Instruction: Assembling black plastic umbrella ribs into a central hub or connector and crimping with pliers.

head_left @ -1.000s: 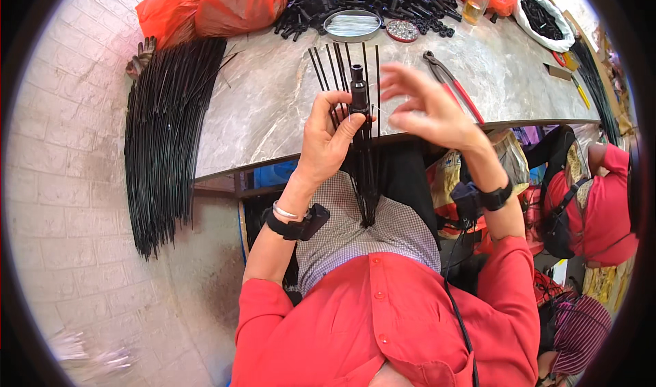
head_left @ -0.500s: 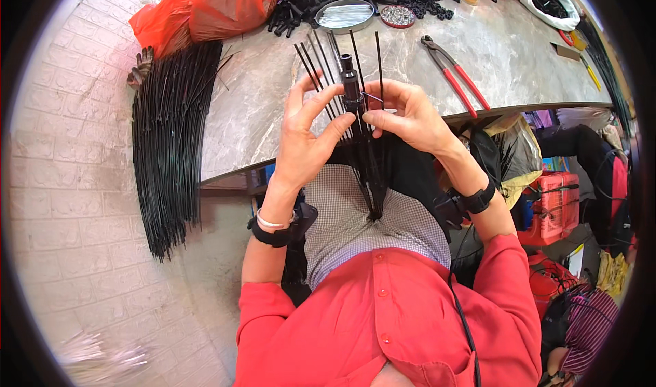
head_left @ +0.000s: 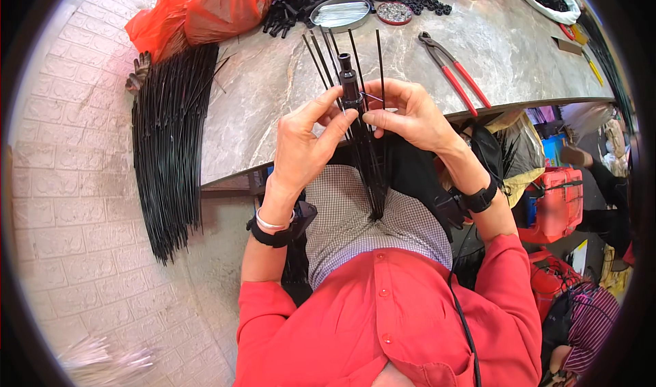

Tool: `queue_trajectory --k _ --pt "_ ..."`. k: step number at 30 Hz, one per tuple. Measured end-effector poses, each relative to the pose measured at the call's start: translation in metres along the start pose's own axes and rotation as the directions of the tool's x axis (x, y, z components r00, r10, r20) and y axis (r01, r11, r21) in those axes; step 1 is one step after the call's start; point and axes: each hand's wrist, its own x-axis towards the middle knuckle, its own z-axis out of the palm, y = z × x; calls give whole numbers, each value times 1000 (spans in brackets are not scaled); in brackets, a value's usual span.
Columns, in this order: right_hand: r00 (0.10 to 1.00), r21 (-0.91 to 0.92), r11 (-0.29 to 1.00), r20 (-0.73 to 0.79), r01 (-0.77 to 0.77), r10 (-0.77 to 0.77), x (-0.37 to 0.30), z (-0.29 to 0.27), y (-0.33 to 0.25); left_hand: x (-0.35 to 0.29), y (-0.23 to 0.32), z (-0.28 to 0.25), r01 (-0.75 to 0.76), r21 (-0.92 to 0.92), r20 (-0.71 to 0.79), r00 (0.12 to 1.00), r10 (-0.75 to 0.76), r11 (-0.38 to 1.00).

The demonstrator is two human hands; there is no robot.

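Grey dish [head_left: 335,1]: sticks [head_left: 342,14] | red-rimmed dish [head_left: 395,23]: silvery bits [head_left: 395,12] | hands [head_left: 301,139] [head_left: 410,117]: black tube [head_left: 348,76]

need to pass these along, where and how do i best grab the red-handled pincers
Grip both red handles together, probably from the near side of the table: the pincers lie flat, handles slightly spread, their ends by the near edge, the metal head pointing away.

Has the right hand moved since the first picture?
Yes: against the red-handled pincers, the right hand has moved left, toward the black tubular part.
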Motion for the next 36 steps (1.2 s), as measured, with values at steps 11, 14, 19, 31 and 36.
queue_trajectory --k 11,14,19,31,36 --pt "997 -51 997 -53 60 -62 -4 11 -4 4 4 -7 -78 -48 17 997 79 996" --pt "996 -102 994 -69 43 -50 -4 15 -5 0 -1 -4 -22 -187 -6 1000 21 982" --pt "991 -65 996 -116 63 -70 -4 24 -7 -3 3 -7 46 -279 33 999 -38 959" --pt "994 -62 996 -87 58 -63 -4 30 -2 -11 -2 -13 154 -508 158 984 -84 848" --pt "997 -76 997 -72 -30 24 -9 34 -9 -11 -3 -12 165 -532 151 984 -99 830"
